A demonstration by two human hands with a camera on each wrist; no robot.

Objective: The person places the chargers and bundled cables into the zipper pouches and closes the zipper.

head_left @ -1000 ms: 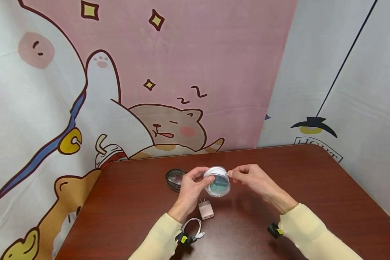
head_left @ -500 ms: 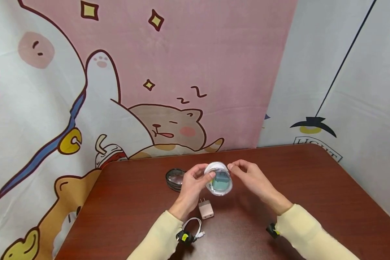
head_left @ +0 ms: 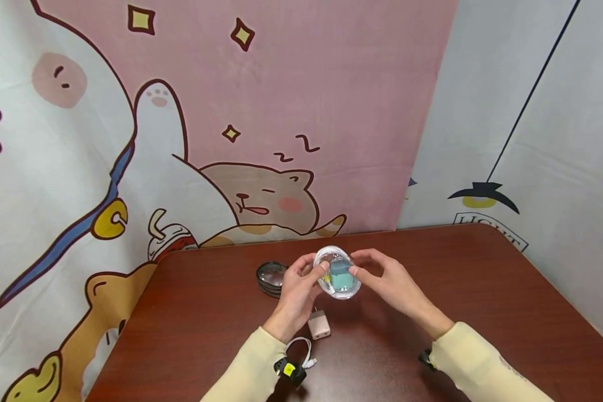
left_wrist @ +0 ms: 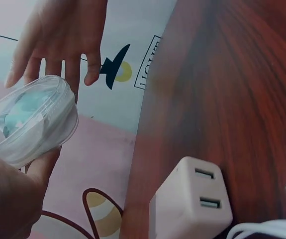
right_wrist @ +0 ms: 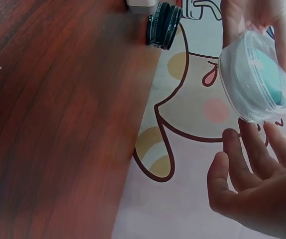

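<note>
Before a cartoon-printed cloth (head_left: 362,111), above the bench (head_left: 482,296) toward its far edge, the left hand (head_left: 295,290) and right hand (head_left: 396,283) flank a clear round case (head_left: 338,273). Left fingers grip its left side; right fingers spread loosely at its right, contact unclear. A charger (head_left: 319,325) lies on the bench, farther from that edge.

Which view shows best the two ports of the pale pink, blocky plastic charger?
Left wrist, because both ports of the charger appear large and clear. The head view shows them small; the right wrist view shows none.
</note>
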